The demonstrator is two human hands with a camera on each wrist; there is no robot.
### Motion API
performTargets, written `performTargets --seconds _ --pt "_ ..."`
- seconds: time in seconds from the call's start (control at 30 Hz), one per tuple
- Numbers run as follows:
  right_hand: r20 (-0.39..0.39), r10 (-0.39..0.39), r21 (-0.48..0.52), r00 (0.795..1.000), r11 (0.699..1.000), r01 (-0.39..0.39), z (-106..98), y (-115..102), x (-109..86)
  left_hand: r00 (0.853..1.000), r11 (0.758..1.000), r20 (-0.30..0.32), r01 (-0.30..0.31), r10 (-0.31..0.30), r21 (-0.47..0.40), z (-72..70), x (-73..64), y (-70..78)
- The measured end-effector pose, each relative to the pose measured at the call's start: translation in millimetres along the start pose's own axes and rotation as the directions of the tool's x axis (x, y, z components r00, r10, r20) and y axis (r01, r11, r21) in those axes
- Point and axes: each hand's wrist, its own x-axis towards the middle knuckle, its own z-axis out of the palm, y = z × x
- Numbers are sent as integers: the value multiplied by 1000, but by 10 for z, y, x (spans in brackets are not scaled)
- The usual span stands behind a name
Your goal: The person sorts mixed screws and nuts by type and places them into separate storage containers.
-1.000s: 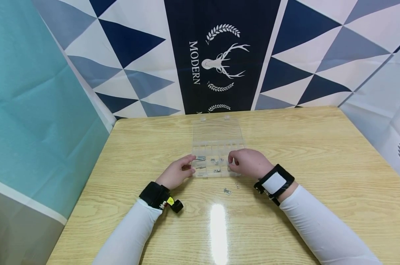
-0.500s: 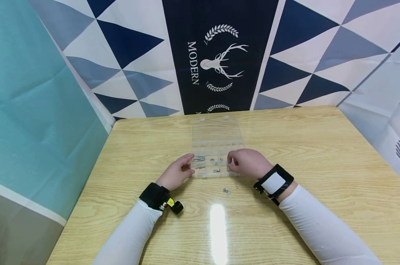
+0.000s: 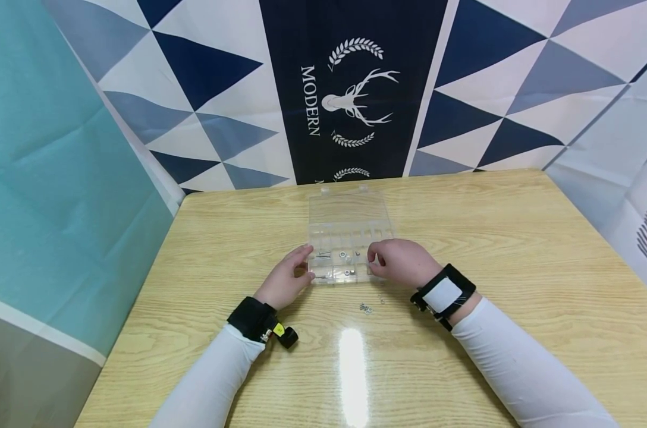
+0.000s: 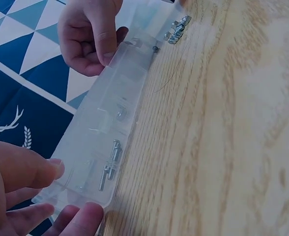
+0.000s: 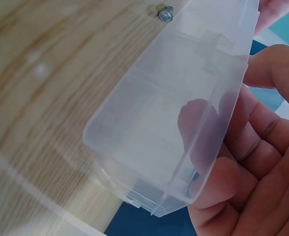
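Note:
A clear plastic compartment box lies on the table with its transparent lid folded back. My left hand holds the box's left end, thumb and fingertips at its corner in the left wrist view. At the other end my right hand grips the wall with curled fingers, one showing through the plastic. Screws lie in the compartments nearest my left hand. A washer and nuts sit in the middle ones. The end compartment by my right hand is partly hidden in the head view.
A small pile of metal fasteners lies on the wooden table in front of the box, with a loose ring to its right. A patterned cloth hangs behind the table, and a teal sheet at the left.
The box has shifted slightly, and the screws, washer and nuts inside it lie differently from before. Both hands keep nearly the same places on it.

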Motion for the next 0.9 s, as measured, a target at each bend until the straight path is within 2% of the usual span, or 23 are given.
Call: performTargets --seconds 0.4,0.6,0.9 --pt "2 -7 2 1000 1000 7 -21 2 0 1000 999 -20 -15 15 37 12 5 4" --pt "4 -6 8 1000 1000 6 -17 9 -2 999 999 -30 -31 32 26 17 -7 10" --pt "9 -3 2 1000 1000 3 -5 12 2 999 999 -35 -20 21 31 30 1 -7"
